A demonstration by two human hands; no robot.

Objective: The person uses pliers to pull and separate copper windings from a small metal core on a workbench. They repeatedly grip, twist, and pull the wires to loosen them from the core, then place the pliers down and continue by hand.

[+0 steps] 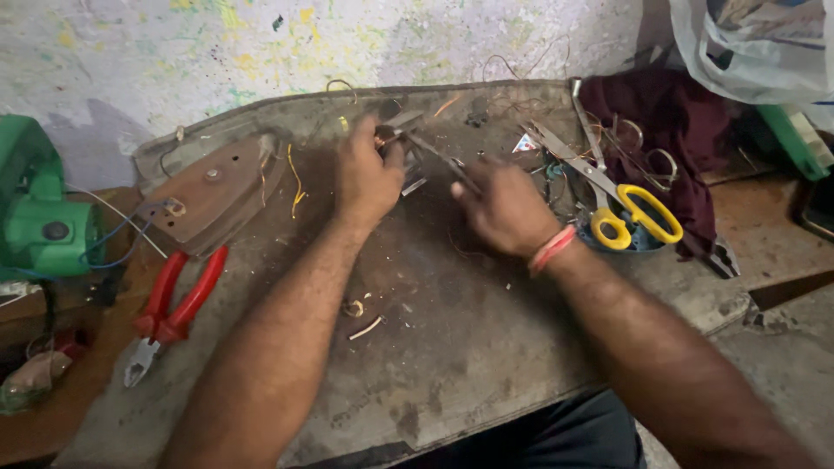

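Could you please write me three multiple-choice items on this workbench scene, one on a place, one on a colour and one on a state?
1. Where do the pliers lie?
A. Beside the left arm, on the bench
B. In the plastic bag
C. On the maroon cloth

2. What colour are the scissors' handles?
A. Red
B. Yellow
C. Green

3. What is the left hand doing?
A. Resting flat and empty on the bench
B. Gripping the pliers
C. Pinching a small part with coppery wire

Answers: 1 A, the red-handled pliers lie on the bench's left side, beside the left forearm. 2 B, both handle loops are yellow, beside the right hand. 3 C, the fingertips close on the small part while the pliers lie untouched.
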